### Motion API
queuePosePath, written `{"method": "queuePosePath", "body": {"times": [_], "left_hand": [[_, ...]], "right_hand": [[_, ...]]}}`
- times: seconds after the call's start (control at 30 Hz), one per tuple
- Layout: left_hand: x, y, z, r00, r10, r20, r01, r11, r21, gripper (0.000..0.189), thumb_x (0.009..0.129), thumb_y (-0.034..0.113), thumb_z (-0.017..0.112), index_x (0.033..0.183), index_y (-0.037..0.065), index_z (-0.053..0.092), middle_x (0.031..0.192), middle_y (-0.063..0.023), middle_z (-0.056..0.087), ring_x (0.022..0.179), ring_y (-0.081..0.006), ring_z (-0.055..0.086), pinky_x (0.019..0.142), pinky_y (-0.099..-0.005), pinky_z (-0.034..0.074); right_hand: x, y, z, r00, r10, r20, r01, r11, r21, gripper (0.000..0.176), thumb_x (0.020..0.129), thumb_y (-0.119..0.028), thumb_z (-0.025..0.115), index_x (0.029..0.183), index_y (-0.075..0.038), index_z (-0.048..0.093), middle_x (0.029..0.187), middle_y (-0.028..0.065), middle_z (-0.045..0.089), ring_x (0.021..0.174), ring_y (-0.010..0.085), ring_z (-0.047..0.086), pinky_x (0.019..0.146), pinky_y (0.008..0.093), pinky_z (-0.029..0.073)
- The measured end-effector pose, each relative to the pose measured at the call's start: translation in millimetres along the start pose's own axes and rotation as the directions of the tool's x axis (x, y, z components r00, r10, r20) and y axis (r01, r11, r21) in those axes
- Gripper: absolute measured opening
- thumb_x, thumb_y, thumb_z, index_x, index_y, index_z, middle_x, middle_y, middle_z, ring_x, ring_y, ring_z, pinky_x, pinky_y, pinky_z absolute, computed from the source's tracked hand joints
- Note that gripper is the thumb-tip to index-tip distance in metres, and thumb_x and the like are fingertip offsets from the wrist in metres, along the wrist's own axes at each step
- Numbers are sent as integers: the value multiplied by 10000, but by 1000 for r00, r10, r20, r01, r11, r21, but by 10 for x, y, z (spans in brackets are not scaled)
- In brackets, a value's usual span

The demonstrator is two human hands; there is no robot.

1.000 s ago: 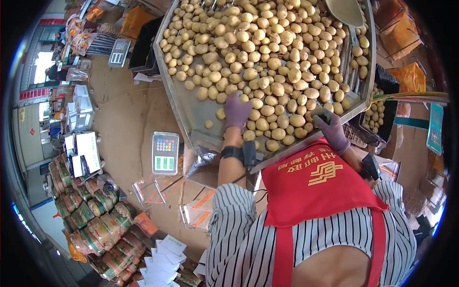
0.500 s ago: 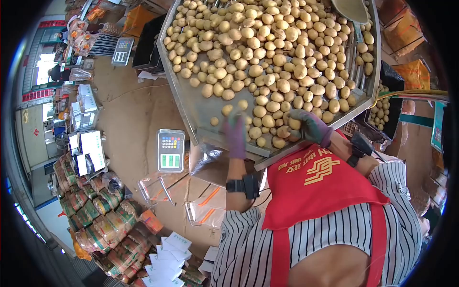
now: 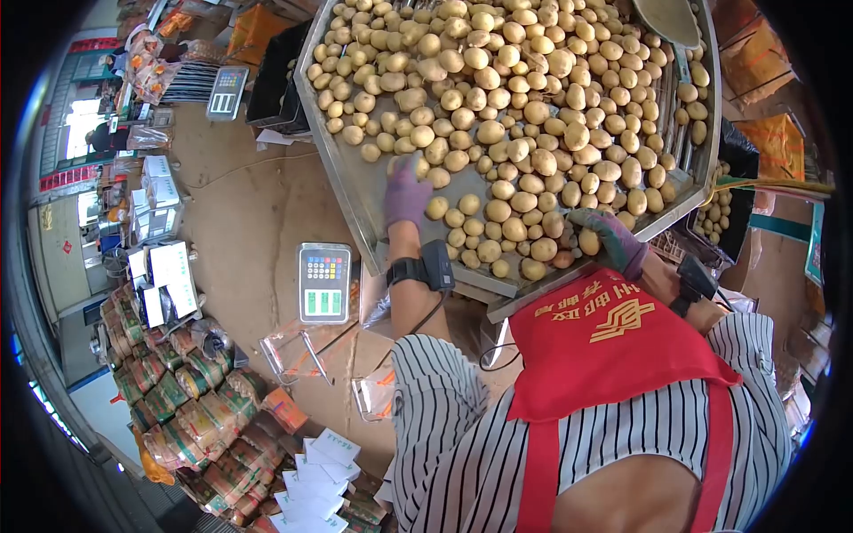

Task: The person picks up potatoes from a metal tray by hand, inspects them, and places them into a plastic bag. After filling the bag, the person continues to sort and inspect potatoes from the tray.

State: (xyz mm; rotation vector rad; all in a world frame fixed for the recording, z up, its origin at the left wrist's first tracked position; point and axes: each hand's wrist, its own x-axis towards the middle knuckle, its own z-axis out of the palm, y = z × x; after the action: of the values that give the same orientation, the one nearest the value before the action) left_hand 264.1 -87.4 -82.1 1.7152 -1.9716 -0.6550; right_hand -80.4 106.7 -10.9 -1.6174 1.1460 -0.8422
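Left of the metal tray (image 3: pixel 362 191), the weighing display (image 3: pixel 324 282) stays where it was relative to the tray. The gloved left hand (image 3: pixel 408 197), low by the tray's front edge half a second ago, now lies farther up against the left border of the potatoes (image 3: pixel 487 78), its fingers reaching forward close together; I cannot tell whether they grip anything. Just right of it, a few loose potatoes (image 3: pixel 454 218) now adjoin the front cluster (image 3: pixel 514 229), with a bare strip of tray behind them. That seems to bring them nearer the right hand's side, the main heap being little disturbed. The gloved right hand (image 3: pixel 615 240) is at the front edge, shifted slightly rightward, its fingers bent beside a potato (image 3: pixel 588 241); whether they are clamped on it is unclear. Farther right, past the rim, more potatoes lie in the dark crate (image 3: pixel 713 211).
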Motion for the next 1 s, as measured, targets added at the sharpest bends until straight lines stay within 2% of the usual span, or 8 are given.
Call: {"method": "queuePosePath", "body": {"times": [0.13, 0.23, 0.27, 0.43, 0.57, 0.63, 0.83, 1.0], "left_hand": [[56, 83, 89, 942, -97, 320, -61, 891, 449, 612, 706, 106, 670, 1301, 134, 531, 1222, -186, 561, 1124, -350, 562, 947, -431, 472], [-119, -141, 148, 988, 78, 136, -115, 952, 283, 570, 768, 141, 600, 1328, 108, 498, 1177, -174, 589, 1061, -308, 595, 823, -383, 517], [-183, -110, 48, 952, -168, 254, 255, 898, -359, 519, 811, 189, 551, 1317, 84, 500, 1145, -161, 600, 990, -270, 606, 736, -344, 511], [-690, 449, -237, 806, -211, 553, 479, -315, -819, 491, 942, 320, 371, 1320, 34, 500, 1158, -112, 613, 932, -176, 615, 740, -267, 507], [-1027, 665, -135, 774, -175, 608, 594, -132, -794, 415, 936, 320, 467, 1231, 44, 564, 1100, -123, 608, 911, -206, 606, 626, -315, 507], [-1191, 553, -41, 945, -23, 326, 157, 906, -392, 454, 934, 307, 534, 1255, -14, 536, 1219, -191, 586, 1073, -313, 583, 928, -398, 473], [-97, -57, -198, 991, -42, -128, 71, 970, 231, 557, 724, 205, 753, 1210, 15, 560, 1122, -228, 585, 1044, -389, 564, 918, -462, 448], [119, -157, -4, 939, -326, 110, 343, 864, -368, 514, 811, 265, 639, 1253, 28, 530, 1120, -166, 585, 911, -304, 580, 746, -386, 490]], "right_hand": [[54, 76, 83, 895, 445, 31, -361, 682, 637, 302, 924, -164, 590, 1175, 4, 587, 1094, 68, 630, 953, 133, 623, 819, 290, 533], [63, 124, 111, 737, 643, 208, -421, 194, 886, 279, 923, -164, 588, 1143, 8, 593, 1091, 70, 630, 920, 133, 628, 794, 287, 540], [68, 130, 109, 736, 643, 210, -425, 198, 883, 283, 925, -163, 584, 1152, 6, 580, 1096, 69, 628, 913, 134, 630, 792, 288, 542], [228, 16, 175, 805, 466, 366, -519, 255, 816, 369, 894, -176, 626, 1218, -16, 552, 1154, 73, 616, 988, 149, 624, 883, 333, 520], [527, -518, 299, 820, 458, 344, -511, 312, 801, 340, 934, -198, 594, 1206, -2, 545, 1095, 78, 623, 856, 136, 628, 732, 274, 551], [472, -351, 335, 706, 490, 512, -536, -105, 838, 355, 935, -262, 619, 1179, -10, 566, 1048, 87, 649, 802, 139, 642, 684, 263, 551], [210, -50, 262, 758, 446, 475, -533, 5, 846, 300, 942, -264, 607, 1109, -15, 596, 928, 81, 670, 766, 154, 655, 674, 273, 548], [112, 8, 148, 798, 481, 363, -443, 58, 895, 329, 950, -275, 583, 1095, 21, 588, 896, 110, 678, 747, 190, 666, 670, 281, 550]]}}
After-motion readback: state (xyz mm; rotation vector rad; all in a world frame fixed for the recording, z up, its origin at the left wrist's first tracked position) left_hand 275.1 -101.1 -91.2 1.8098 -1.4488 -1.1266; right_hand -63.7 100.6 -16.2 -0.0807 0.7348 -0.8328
